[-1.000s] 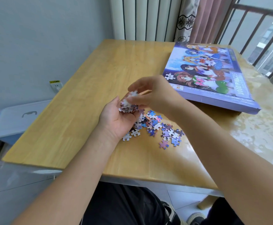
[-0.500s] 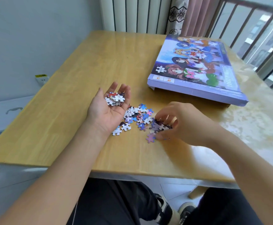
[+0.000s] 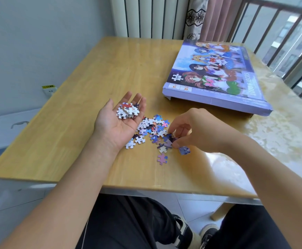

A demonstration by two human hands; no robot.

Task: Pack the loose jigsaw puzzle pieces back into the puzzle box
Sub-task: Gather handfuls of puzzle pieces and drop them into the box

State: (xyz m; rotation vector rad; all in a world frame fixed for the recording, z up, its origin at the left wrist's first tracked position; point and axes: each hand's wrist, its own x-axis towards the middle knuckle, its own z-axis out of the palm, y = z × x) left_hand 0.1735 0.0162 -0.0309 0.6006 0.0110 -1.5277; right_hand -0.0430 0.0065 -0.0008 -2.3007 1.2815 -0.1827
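Note:
My left hand (image 3: 118, 121) lies palm up on the wooden table (image 3: 85, 97), fingers straight, carrying a small heap of puzzle pieces (image 3: 128, 110). To its right a loose pile of pieces (image 3: 153, 129) is spread on the table. My right hand (image 3: 195, 129) curls over the pile's right edge, fingertips pinching pieces there. One pink piece (image 3: 162, 159) and one blue piece (image 3: 184, 150) lie apart at the front. The puzzle box (image 3: 216, 76), lid printed with cartoon figures, sits shut at the back right.
A white radiator (image 3: 146, 17) and curtain (image 3: 216, 17) stand behind the table. A window railing (image 3: 281, 38) runs along the right. A white bin lid (image 3: 11, 126) is low on the left by the wall. My legs and shoes show under the front edge.
My right hand left the heap in my left palm, dropped to the pile's right edge and now picks at pieces. My left hand opened flat with its heap.

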